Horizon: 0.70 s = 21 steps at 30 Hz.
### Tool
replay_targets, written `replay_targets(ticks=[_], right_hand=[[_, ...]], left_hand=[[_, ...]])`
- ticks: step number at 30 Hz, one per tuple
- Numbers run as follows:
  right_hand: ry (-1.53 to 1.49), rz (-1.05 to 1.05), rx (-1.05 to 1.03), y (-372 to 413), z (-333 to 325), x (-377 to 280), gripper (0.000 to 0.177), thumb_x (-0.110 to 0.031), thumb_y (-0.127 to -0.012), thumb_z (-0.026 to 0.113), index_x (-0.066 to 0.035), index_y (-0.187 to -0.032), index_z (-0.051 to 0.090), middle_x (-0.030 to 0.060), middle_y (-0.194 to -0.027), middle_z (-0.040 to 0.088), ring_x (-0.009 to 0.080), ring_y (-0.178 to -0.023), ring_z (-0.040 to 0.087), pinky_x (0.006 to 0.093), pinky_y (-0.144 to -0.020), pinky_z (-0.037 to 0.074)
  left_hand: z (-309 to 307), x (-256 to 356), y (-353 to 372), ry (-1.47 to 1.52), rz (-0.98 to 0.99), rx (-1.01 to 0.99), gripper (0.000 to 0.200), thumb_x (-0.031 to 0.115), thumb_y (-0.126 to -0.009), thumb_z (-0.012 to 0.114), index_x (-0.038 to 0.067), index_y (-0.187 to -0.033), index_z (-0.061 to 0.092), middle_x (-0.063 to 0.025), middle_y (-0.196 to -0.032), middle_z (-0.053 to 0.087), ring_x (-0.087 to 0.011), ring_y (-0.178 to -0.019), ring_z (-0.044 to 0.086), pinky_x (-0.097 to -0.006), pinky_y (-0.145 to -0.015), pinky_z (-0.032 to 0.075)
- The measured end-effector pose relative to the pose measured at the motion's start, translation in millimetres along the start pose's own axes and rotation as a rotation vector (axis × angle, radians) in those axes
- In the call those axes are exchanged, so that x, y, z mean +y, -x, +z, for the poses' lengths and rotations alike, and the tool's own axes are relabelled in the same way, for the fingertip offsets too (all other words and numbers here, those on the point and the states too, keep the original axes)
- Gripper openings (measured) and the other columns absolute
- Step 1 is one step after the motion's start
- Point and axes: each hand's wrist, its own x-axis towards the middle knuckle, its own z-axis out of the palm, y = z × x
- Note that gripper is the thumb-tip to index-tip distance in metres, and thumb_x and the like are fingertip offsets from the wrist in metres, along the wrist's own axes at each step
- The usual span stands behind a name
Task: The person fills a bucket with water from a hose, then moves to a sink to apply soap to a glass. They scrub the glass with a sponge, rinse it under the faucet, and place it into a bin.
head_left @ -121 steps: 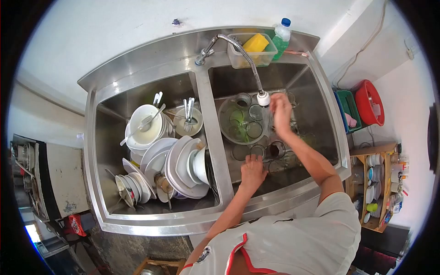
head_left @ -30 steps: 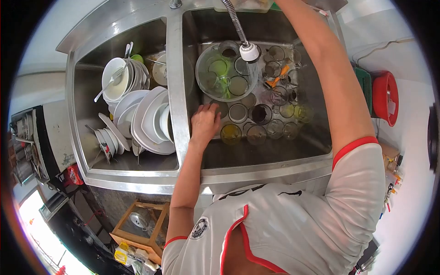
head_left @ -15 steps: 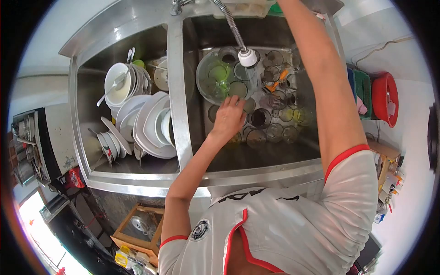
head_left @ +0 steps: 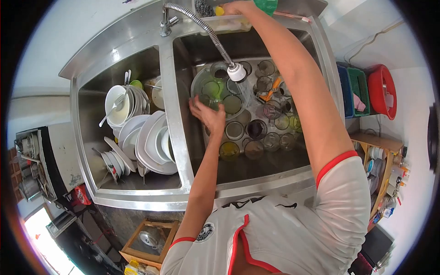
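My left hand (head_left: 209,114) is in the right sink basin, its thumb and fingers around a drinking glass (head_left: 205,101) at the left edge of a big clear bowl (head_left: 195,85). Several glasses sit in that bowl, some with greenish liquid. At the top edge of the view my right hand (head_left: 237,8) reaches over the sink's back ledge, fingers together at a small yellow sponge (head_left: 219,10). A grey steel scrubber (head_left: 204,8) lies beside it in a pale tray (head_left: 224,25). Water runs from the white tap head (head_left: 237,72) among the glasses.
More glasses (head_left: 255,129) and an orange-handled utensil (head_left: 270,89) stand on the basin floor. The left basin holds stacked white plates (head_left: 153,137) and bowls (head_left: 117,103). A green object (head_left: 266,5) is behind my right forearm. Green (head_left: 359,87) and red baskets (head_left: 382,91) are at right.
My left hand has moved left from the middle glasses to the glass at the bowl's left edge. The view has shifted upward, so my right hand and the tray's contents now show.
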Motion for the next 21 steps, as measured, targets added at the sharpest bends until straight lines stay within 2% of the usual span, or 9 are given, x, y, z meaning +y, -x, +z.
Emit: replay_targets(ticks=[2, 6, 8, 12, 14, 15, 18, 20, 21], right_hand=[[-0.012, -0.015, -0.026, 14, -8, -1, 0.092, -0.04, -0.067, 0.069, -0.021, -0.145, 0.026, 0.0101, -0.138, 0.045, 0.0266, -0.12, 0.048, 0.0404, -0.094, 0.043], [0.025, 0.003, 0.185, 43, -8, -8, 0.08, -0.042, -0.067, 0.068, -0.02, -0.139, 0.039, 0.0082, -0.13, 0.053, 0.0272, -0.117, 0.052, 0.0409, -0.092, 0.044], [0.142, -0.038, 0.287, 22, 5, -1, 0.075, -0.043, -0.067, 0.069, -0.02, -0.134, 0.046, 0.0068, -0.125, 0.058, 0.0273, -0.114, 0.055, 0.0411, -0.091, 0.045], [0.07, -0.041, 0.193, 9, 5, 1, 0.065, -0.045, -0.068, 0.069, -0.019, -0.125, 0.056, 0.0056, -0.12, 0.061, 0.0262, -0.11, 0.058, 0.0402, -0.091, 0.045], [0.095, 0.018, 0.197, 52, -2, -16, 0.064, -0.046, -0.068, 0.07, -0.019, -0.124, 0.057, 0.0055, -0.122, 0.06, 0.0254, -0.111, 0.058, 0.0401, -0.091, 0.045], [0.07, 0.022, 0.195, 46, -2, -13, 0.064, -0.046, -0.068, 0.07, -0.018, -0.124, 0.057, 0.0055, -0.121, 0.06, 0.0254, -0.11, 0.058, 0.0402, -0.091, 0.045], [0.031, 0.04, 0.22, 23, 2, -3, 0.062, -0.044, -0.067, 0.07, -0.017, -0.122, 0.059, 0.0057, -0.121, 0.061, 0.0253, -0.108, 0.059, 0.0405, -0.09, 0.045], [0.058, 0.062, 0.267, 23, 6, -3, 0.062, -0.044, -0.067, 0.071, -0.016, -0.121, 0.059, 0.0057, -0.12, 0.061, 0.025, -0.107, 0.059, 0.0409, -0.09, 0.045], [0.032, 0.027, 0.224, 23, 4, -3, 0.063, -0.044, -0.067, 0.071, -0.015, -0.122, 0.058, 0.0068, -0.12, 0.061, 0.0247, -0.108, 0.059, 0.0408, -0.091, 0.045]], left_hand=[[1, -2, 2, 0.047, -0.084, 0.033, 0.078, 0.008, -0.064, 0.072, 0.0, -0.13, 0.03, -0.0245, -0.133, 0.029, -0.0436, -0.122, 0.03, -0.0504, -0.102, 0.029], [9, -14, 12, 0.154, -0.17, 0.06, 0.086, 0.015, -0.062, 0.079, 0.0, -0.131, 0.03, -0.0235, -0.131, 0.032, -0.0424, -0.119, 0.034, -0.0504, -0.1, 0.03], [13, -18, 12, 0.119, -0.131, 0.097, 0.085, 0.016, -0.062, 0.079, -0.002, -0.129, 0.03, -0.0234, -0.126, 0.036, -0.0414, -0.116, 0.037, -0.0489, -0.099, 0.031], [3, -12, 12, 0.015, -0.05, 0.098, 0.088, 0.019, -0.061, 0.08, -0.002, -0.13, 0.03, -0.024, -0.122, 0.04, -0.04, -0.113, 0.04, -0.0483, -0.098, 0.032], [0, -11, 11, 0.007, -0.043, 0.044, 0.09, 0.019, -0.061, 0.081, -0.001, -0.131, 0.028, -0.0233, -0.125, 0.038, -0.0401, -0.115, 0.04, -0.0489, -0.098, 0.033], [-3, -12, 9, 0.002, -0.04, 0.021, 0.091, 0.018, -0.06, 0.081, 0.0, -0.132, 0.027, -0.023, -0.127, 0.037, -0.0401, -0.116, 0.039, -0.0493, -0.098, 0.033], [9, -29, 17, 0.187, -0.094, 0.082, 0.093, 0.02, -0.06, 0.081, 0.001, -0.132, 0.026, -0.023, -0.126, 0.04, -0.0396, -0.116, 0.041, -0.0483, -0.098, 0.033], [6, -26, 15, 0.222, -0.177, 0.047, 0.094, 0.021, -0.059, 0.082, 0.003, -0.132, 0.026, -0.0218, -0.124, 0.044, -0.0389, -0.114, 0.044, -0.0474, -0.097, 0.034], [4, -27, 16, 0.235, -0.221, 0.025, 0.094, 0.021, -0.059, 0.082, 0.004, -0.132, 0.026, -0.0212, -0.122, 0.046, -0.0386, -0.112, 0.045, -0.047, -0.097, 0.034]])
